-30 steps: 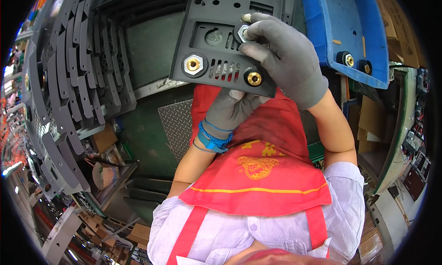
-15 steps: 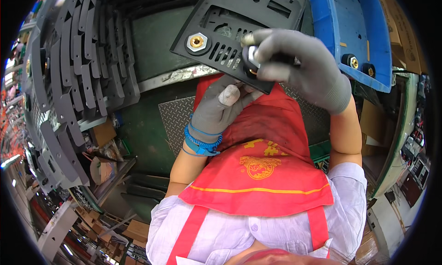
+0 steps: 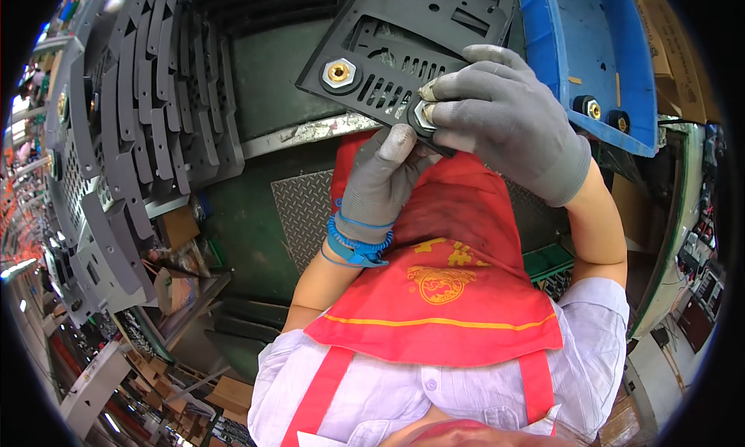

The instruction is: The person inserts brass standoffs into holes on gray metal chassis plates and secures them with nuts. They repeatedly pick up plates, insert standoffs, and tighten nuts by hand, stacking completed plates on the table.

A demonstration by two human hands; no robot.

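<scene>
A black metal panel with slots and holes lies tilted across the bench edge, its near corner toward me. My left hand, in a grey glove, is closed on the near edge, thumb up at the rim, other fingers hidden underneath. At the near right corner sits a silver hex nut on a black round base. The gloved fingers of my right hand are closed around this nut, partly covering it. On the panel's left corner stands a brass fitting with a silver hex nut and black washer.
Dark bent metal brackets are stacked at the left. A blue bin stands at the right, with a few brass-and-black fittings in its near end. Cardboard boxes are beyond it. A metal bench edge runs in front of me.
My right fingers have turned and closed in around the nut, which now sits flatter at the panel corner. My left thumb has come up to the rim. The panel has shifted slightly right.
</scene>
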